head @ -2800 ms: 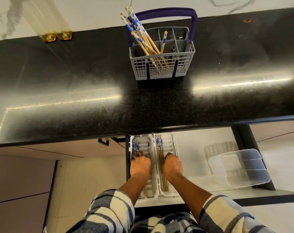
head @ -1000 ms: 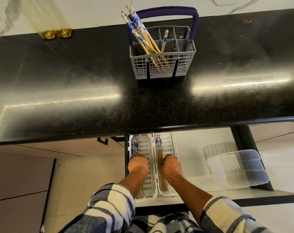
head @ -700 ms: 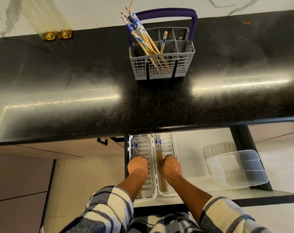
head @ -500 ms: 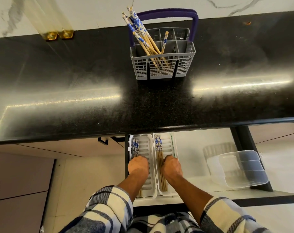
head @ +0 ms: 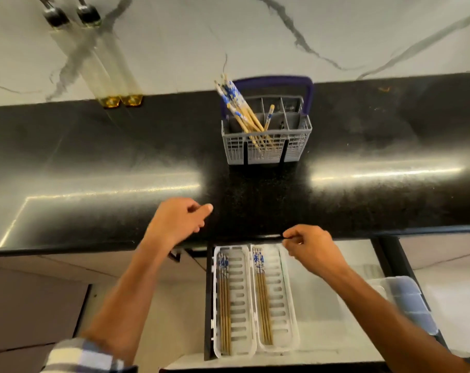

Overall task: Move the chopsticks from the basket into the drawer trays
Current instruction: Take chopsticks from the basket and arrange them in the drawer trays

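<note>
A grey cutlery basket [head: 298, 146] with a purple handle stands on the black counter. Several blue-tipped wooden chopsticks [head: 240, 111] lean out of its left side. In the open drawer below lie two white slotted trays. The left tray [head: 240, 300] and the right tray [head: 281, 297] each hold several chopsticks along their left side. My left hand [head: 178, 220] hovers over the counter's front edge, fingers loosely curled and holding nothing. My right hand [head: 310, 247] hangs above the right tray's far end, also holding nothing.
Two glass bottles [head: 121, 99] with amber bases stand at the back left against the marble wall. A clear plastic container [head: 406, 300] sits in the drawer at the right. The black counter [head: 94, 162] stretches wide on both sides of the basket.
Both hands have lifted out of the trays and risen toward the counter edge. The chopsticks they were pressing on now lie uncovered in the trays. My view has tilted up.
</note>
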Motion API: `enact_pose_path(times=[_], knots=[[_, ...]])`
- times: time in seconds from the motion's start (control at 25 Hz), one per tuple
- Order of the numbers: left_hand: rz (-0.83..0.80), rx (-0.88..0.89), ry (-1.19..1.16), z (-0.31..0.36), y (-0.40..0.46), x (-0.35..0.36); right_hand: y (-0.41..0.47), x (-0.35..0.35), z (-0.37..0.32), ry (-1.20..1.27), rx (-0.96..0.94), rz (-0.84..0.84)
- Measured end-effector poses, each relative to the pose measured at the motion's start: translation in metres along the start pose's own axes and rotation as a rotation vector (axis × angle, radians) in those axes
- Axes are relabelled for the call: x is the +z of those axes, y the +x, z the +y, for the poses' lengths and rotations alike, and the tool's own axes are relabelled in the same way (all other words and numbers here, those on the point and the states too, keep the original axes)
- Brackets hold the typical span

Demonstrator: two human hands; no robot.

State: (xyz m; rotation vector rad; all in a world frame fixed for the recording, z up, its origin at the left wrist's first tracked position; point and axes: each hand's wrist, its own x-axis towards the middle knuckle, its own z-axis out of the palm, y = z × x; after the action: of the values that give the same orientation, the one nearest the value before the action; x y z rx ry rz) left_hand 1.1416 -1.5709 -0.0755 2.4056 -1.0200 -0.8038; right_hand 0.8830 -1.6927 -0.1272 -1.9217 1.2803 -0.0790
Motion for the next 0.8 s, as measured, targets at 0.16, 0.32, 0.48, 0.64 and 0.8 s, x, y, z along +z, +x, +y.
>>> enact_pose_path(times=[0.16, 0.32, 0.48, 0.64, 0.8], knots=[[0.235, 0.194, -0.473, 0.044, 0.02, -0.052, 0.018, -0.076, -0.07, 0.156, -0.224, 0.201], [0.337, 0.298, -0.73, 0.101, 0.053, -0.074, 0.051, -0.129, -0.141, 0.222, -0.406, 0.359], [0.323, 0.257, -0.78, 0.124, 0.089, -0.065, 0.09, -0.148, -0.176, 0.191, -0.462, 0.387], [0.29, 0.119, -0.782, 0.114, 0.121, -0.045, 0.135, -0.15, -0.177, 0.072, -0.385, 0.318], [0.266, 0.076, -0.83, 0.109, 0.13, -0.027, 0.168, -0.144, -0.175, -0.089, -0.371, 0.119]])
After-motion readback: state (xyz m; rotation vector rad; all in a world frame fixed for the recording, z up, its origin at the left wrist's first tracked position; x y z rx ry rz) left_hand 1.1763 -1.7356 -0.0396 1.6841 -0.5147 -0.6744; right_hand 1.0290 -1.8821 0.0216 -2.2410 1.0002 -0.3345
